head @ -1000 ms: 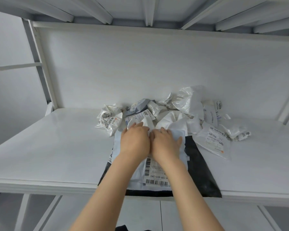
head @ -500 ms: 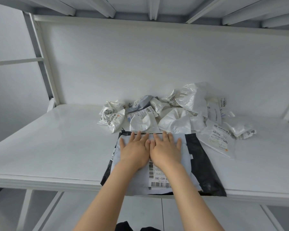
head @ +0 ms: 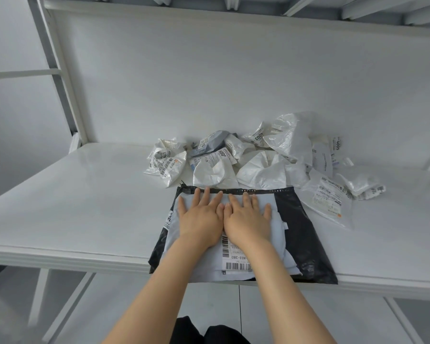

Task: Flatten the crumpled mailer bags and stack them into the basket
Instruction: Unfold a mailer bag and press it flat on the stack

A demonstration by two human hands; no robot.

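A pale grey-white mailer bag [head: 278,234] with a barcode label lies flat on top of a black mailer bag [head: 308,234] at the shelf's front edge. My left hand [head: 200,219] and my right hand [head: 246,219] lie side by side on the pale bag, palms down, fingers straight and spread, pressing it. Behind them sits a heap of crumpled white and grey mailer bags [head: 256,157] with printed labels. No basket is in view.
The white shelf surface [head: 72,202] stretches wide to the left and has a front lip. A white back wall rises behind the heap. A metal upright [head: 60,78] stands at the back left, and shelf beams run overhead. One flat labelled bag [head: 329,199] lies right.
My hands went from curled at the pale bag's far end to flat and spread on it. The bag's far end now lies smooth on the black bag.
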